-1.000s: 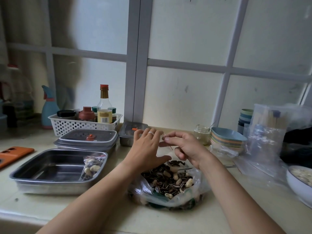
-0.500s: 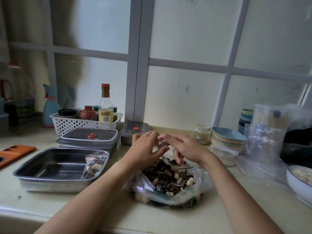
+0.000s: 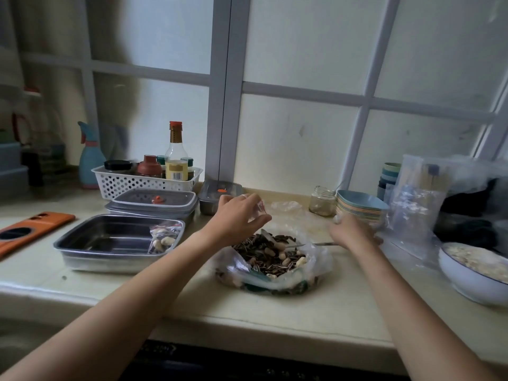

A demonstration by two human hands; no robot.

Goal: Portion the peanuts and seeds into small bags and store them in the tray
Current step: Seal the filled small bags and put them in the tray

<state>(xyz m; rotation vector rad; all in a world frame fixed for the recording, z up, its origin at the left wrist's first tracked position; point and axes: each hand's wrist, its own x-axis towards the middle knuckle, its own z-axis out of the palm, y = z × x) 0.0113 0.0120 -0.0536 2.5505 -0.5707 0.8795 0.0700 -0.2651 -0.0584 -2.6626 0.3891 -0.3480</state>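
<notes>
Left grip (image 3: 239, 215) pinching small bag (image 3: 260, 209), right grip (image 3: 351, 230) pulled away rightward (closure unclear)

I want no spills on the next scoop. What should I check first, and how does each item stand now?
1. The left hand holds the small bag: ok.
2. The small bag's mouth is open: cannot tell, blurred.
3. The right hand grips the spoon: cannot tell; the hand is at its handle.
4. The big bag of seeds and peanuts lies open: ok.
5. The tray has room: ok, one filled bag at its right end.
</notes>
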